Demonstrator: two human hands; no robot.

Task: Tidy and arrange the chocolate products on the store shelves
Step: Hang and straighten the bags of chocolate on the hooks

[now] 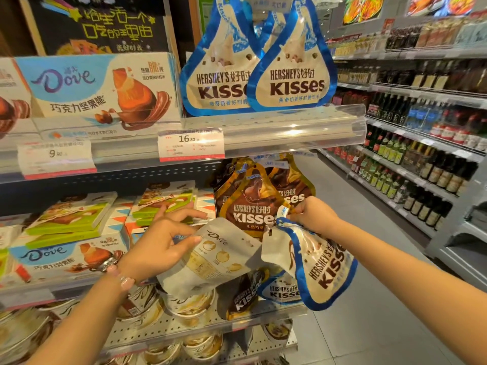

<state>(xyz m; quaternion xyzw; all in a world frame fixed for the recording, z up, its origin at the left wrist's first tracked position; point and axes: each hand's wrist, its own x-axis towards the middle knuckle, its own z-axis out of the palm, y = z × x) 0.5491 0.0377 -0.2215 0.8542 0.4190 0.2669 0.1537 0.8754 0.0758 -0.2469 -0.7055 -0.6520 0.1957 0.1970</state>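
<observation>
We are mid-sort: our left hand (158, 243) pinches a white Dove pouch (210, 259) at its top edge, while our right hand (308, 214) pinches the hanger tab of a blue Hershey's Kisses bag (324, 270), both held before the middle shelf (39, 291). Next, we judge, each needs its matching row; blue Kisses bags (292, 61) hang at twelve o'clock. A bottle aisle (421, 159) runs off at two o'clock.
</observation>
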